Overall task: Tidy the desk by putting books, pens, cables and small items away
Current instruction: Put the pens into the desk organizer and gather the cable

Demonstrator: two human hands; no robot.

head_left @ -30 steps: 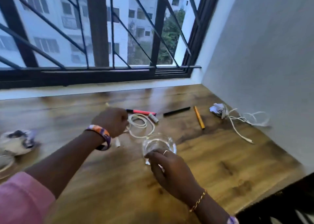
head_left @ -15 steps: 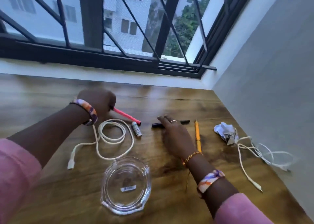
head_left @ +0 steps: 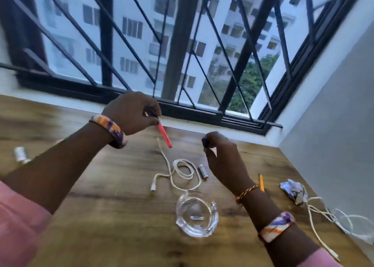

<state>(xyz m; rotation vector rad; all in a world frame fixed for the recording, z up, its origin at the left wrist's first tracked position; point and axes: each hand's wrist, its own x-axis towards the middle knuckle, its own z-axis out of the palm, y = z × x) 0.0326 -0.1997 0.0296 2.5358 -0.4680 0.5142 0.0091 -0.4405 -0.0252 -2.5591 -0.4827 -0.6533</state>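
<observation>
Left hand (head_left: 131,112) pinches pink pen (head_left: 165,136) by its top end, held above tabletop (head_left: 113,206); right hand (head_left: 220,155) is clamped on a dark pen (head_left: 205,142), mostly hidden. Both prob light & stiff. Glass dish (head_left: 197,216) below right hand looks fragile; grip at rim.

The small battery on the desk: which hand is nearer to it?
The right hand. It is raised just right of the battery, pinching a dark pen. The left hand holds the pink pen farther back and left.
</observation>
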